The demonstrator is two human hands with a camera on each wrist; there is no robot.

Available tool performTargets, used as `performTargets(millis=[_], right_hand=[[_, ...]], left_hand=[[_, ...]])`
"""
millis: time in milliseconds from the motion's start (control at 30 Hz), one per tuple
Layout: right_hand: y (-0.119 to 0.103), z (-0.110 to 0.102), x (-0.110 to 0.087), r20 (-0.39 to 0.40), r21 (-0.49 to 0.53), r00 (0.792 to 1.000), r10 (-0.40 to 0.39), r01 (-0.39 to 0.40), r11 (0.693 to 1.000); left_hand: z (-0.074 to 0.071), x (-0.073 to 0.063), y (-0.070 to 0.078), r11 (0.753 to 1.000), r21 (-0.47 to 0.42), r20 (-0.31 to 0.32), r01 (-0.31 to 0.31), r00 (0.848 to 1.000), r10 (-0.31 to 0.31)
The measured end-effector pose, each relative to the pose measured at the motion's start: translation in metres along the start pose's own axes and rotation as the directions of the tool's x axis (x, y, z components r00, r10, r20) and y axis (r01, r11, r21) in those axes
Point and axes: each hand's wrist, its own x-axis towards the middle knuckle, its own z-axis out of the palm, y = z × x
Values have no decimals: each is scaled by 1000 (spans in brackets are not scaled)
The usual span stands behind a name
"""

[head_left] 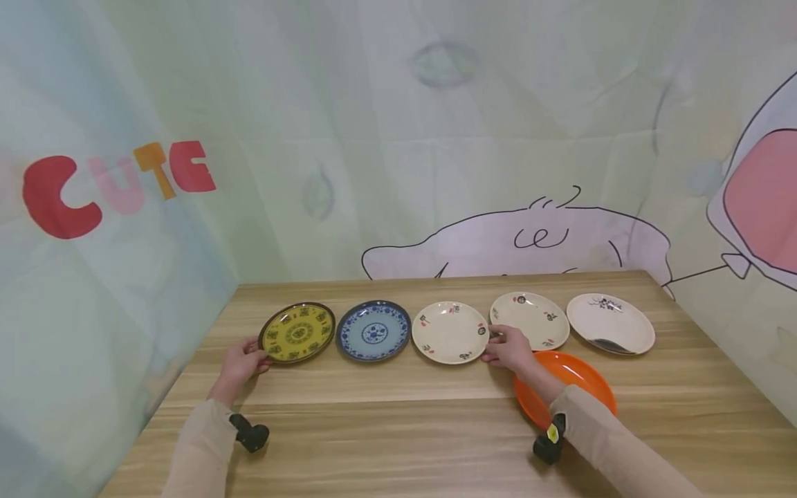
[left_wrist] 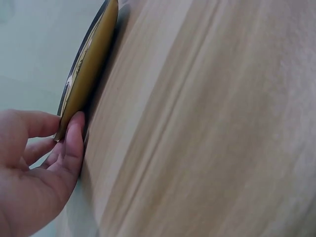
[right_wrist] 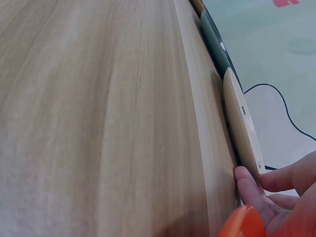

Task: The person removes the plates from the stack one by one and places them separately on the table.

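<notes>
At the left end of a row of plates, my left hand pinches the rim of a yellow patterned plate. The left wrist view shows the thumb and fingers on either side of that yellow plate's edge. My right hand holds the right rim of a cream plate with small dark and red motifs. In the right wrist view this cream plate has its edge between thumb and fingers. Between the two held plates lies a blue-and-white plate.
Right of my right hand lie a second cream plate and a white plate with a dark floral print. An orange plate sits nearer, partly under my right forearm. Behind the wooden table hangs a printed curtain.
</notes>
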Motion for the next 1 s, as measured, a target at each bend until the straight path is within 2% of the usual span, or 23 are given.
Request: performTargets(millis=[300,533,867,1000], right_hand=[[2,0,2,1,-7,1000,5,-5,1000],[1,0,4,9,-35,1000,14,-14,999],[-1,2,3,16,-57,1000,2,-1,998],[0,4,3,-10,-56,1000,-15,14,998]], left_hand=[[-4,3,-1,1000,4,34,-4,999,4],[-6,1,0,1000,17,45,-4,999,3],[-12,-4,2,991,124,72,-43,997,34],[-15,-4,3,985,161,69,-62,996,52]])
